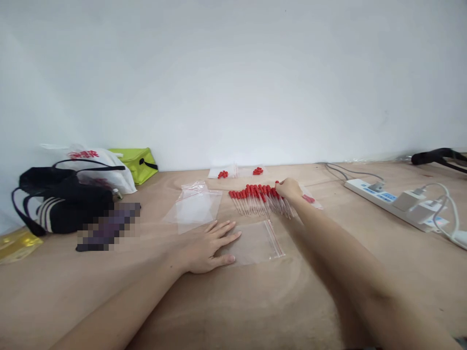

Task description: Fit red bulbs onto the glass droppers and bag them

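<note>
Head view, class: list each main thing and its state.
Bare left hand: spread, palm down.
Clear plastic zip bag beneath its fingers: flat, seal unclear.
Slender clear red-capped sticks: lying in a row.
Bare right hand: bent, at the sticks, grip unclear.
White rectangular power strip: adapters plugged in.
Lime-green boxy bag: standing.
Stacked clear plastic bags: flat, overlapping.

Sticks (260, 191) behind zip bag (253, 243) — power strip (388, 198) right; left, bag stack (193, 208), then handbag (73, 206) (farther out).

A person's left hand (210, 247) and right hand (289, 188), both bare; bare forearms (341, 250), the left one marked by a small spot (171, 266).
</note>
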`<state>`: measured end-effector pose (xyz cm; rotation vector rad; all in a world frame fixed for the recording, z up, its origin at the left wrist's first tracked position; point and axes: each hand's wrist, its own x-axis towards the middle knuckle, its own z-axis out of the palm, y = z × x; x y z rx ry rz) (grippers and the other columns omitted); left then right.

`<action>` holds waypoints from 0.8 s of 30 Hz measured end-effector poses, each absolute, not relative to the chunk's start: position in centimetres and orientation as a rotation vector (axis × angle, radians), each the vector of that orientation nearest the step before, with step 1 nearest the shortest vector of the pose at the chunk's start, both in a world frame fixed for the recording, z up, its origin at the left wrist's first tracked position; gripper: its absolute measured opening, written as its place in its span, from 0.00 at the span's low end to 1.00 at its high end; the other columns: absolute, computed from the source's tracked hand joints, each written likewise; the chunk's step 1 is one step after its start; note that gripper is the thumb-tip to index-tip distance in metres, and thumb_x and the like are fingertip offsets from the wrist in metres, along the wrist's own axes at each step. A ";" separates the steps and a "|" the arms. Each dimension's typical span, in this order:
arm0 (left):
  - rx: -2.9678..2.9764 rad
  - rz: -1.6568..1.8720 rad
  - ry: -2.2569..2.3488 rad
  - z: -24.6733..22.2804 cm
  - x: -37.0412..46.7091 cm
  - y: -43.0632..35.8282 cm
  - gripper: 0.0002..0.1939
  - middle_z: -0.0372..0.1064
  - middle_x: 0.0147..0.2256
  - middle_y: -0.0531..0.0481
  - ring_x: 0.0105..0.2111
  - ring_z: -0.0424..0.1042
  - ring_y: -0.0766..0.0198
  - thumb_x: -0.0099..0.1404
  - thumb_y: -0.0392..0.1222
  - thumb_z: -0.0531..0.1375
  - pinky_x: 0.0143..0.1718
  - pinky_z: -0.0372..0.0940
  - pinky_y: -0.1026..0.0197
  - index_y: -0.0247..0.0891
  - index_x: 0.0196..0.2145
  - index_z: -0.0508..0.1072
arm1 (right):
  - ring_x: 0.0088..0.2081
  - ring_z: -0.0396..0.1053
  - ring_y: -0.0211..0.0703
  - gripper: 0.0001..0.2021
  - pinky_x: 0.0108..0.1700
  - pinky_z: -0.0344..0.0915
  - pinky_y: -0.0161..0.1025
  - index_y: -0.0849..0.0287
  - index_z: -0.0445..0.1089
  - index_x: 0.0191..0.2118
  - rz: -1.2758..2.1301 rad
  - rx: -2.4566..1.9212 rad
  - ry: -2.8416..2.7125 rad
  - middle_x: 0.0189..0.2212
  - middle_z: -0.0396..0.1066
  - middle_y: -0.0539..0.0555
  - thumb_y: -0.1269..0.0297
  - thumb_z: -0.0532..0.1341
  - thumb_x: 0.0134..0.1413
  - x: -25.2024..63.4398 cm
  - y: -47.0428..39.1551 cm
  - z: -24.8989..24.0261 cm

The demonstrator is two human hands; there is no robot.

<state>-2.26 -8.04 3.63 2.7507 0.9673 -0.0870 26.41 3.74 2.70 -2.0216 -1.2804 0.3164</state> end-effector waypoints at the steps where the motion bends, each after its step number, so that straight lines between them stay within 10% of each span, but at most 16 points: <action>1: 2.746 -0.083 0.982 3.6 -2.3 -8.1 0.30 0.35 0.61 0.48 0.60 0.37 0.54 0.62 0.58 0.45 0.58 0.37 0.46 0.48 0.59 0.46 | 0.32 0.68 0.50 0.10 0.33 0.60 0.41 0.61 0.67 0.22 0.313 -1.993 -1.289 0.25 0.70 0.62 0.60 0.56 0.44 26.5 3.5 3.1; 10: 2.685 0.231 0.968 3.9 -1.7 -8.6 0.22 0.47 0.58 0.49 0.59 0.43 0.58 0.66 0.48 0.45 0.57 0.43 0.48 0.44 0.56 0.54 | 0.19 0.60 0.33 0.20 0.23 0.59 0.31 0.55 0.53 0.40 0.663 -1.133 -1.022 0.20 0.62 0.43 0.52 0.59 0.42 27.1 -4.4 1.3; 24: 2.649 0.199 0.908 3.4 -1.5 -8.4 0.25 0.50 0.57 0.50 0.57 0.49 0.58 0.64 0.48 0.48 0.57 0.46 0.49 0.45 0.57 0.50 | 0.23 0.66 0.35 0.18 0.26 0.64 0.35 0.54 0.54 0.32 1.168 -1.051 -0.804 0.22 0.65 0.45 0.57 0.64 0.37 24.0 -7.7 -0.5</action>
